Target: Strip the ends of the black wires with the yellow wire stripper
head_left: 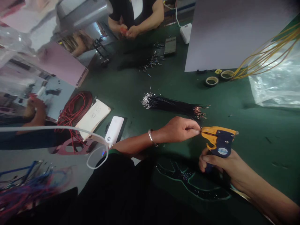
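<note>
My right hand (214, 161) is wrapped round the handle of a yellow and dark blue wire stripper (220, 139), whose jaws point left. My left hand (181, 129), with a silver bangle at the wrist, is pinched right at those jaws. Whatever lies between its thumb and forefinger is too thin to make out clearly. Just beyond my left hand, a bundle of black wires (171, 104) lies on the green table (131, 81), with silvery ends at the left and copper ends at the right.
Tape rolls (212, 81), yellow wires (262, 61) and a clear plastic bag (276, 84) are at the right. A white power bank (114, 129), a notepad (95, 115) and coiled red wire (75, 107) lie left. People work across the table and at far left.
</note>
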`<state>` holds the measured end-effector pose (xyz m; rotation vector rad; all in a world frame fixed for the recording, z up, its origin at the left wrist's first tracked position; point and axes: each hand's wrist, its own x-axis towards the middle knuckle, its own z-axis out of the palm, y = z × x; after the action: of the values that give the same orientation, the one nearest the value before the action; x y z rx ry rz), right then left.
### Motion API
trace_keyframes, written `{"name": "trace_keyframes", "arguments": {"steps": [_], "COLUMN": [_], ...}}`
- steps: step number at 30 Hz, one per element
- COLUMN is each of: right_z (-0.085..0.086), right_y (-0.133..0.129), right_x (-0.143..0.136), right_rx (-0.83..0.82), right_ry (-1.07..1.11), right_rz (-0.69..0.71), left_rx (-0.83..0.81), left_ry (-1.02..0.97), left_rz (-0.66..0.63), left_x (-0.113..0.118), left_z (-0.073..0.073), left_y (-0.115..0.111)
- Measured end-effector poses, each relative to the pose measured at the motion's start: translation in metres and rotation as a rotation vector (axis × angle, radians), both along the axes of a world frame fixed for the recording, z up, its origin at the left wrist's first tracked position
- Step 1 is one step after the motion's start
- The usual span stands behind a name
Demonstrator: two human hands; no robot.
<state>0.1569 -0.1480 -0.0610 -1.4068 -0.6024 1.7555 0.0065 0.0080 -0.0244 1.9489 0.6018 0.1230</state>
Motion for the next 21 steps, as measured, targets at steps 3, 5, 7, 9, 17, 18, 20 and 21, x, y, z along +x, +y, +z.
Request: {"name": "trace_keyframes", "arguments": {"steps": [3,5,7,9,17,18,20,21], "right_z": [-0.0005,0.0004,0.0024,0.0049,0.0066,0.0061,0.0049,0.0044], "right_y": [0.0011,0.0012,0.0011,0.0012,0.0014,0.0012,0.0005,0.0001], "right_x": [0.0006,-0.0004,-0.0023,-0.0043,-0.0063,-0.0064,-0.0066,-0.0067], "right_rx": [0.005,-0.01,-0.022,-0.027,-0.011,-0.003,0.016,0.024], "right_ry": [0.013,0.028,0.032,0.029,0.002,-0.005,-0.017,-0.021], "right_rz": [0.027,0.015,-0.006,-0.029,-0.043,-0.04,-0.033,-0.032], "left_rx": [-0.021,-0.031,-0.039,-0.039,-0.022,-0.022,-0.024,-0.025], "left_ry": [-0.004,-0.004,0.007,0.01,0.013,0.019,0.018,0.009], "left_rz": [0.007,0.002,0.002,0.004,-0.001,-0.003,-0.007,-0.01], "left_x": [0.0004,0.0004,0.0002,-0.0002,-0.0001,0.0,0.0,-0.0001], "left_z": [0.0012,0.0018,0.0019,0.0013,-0.0009,-0.0007,-0.0006,-0.0008], "left_y": [0.0006,0.0012,0.0017,0.0019,0.0017,0.0018,0.0021,0.0022]}}
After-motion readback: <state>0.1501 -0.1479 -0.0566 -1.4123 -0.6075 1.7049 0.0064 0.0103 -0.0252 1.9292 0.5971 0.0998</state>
